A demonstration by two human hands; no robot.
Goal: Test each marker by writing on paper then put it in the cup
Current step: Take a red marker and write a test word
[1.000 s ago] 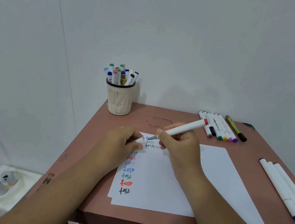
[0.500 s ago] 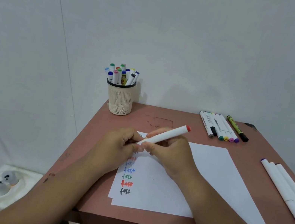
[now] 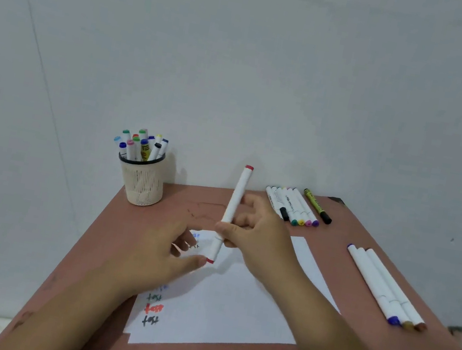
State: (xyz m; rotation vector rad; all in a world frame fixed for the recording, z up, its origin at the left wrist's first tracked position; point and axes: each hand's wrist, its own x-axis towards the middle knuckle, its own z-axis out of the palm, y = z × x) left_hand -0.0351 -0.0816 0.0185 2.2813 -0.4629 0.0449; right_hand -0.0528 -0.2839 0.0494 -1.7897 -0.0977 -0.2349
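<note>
My right hand (image 3: 259, 235) grips a white marker with red ends (image 3: 233, 206), capped and nearly upright over the paper (image 3: 231, 307). My left hand (image 3: 159, 258) hovers just left of the marker's lower end, fingers apart, holding nothing. The paper carries a column of small written test marks (image 3: 153, 312) in several colours along its left side. A cream mesh cup (image 3: 143, 182) at the back left of the table holds several markers.
The table (image 3: 348, 343) is a small reddish one against a white wall. A row of several markers (image 3: 295, 206) lies at the back right, and three white markers (image 3: 383, 286) lie along the right side. A white object sits on the floor at lower left.
The marker got its cap pushed on between both hands, then my right hand swung it upright. My left hand let go and opened. The view tilted upward.
</note>
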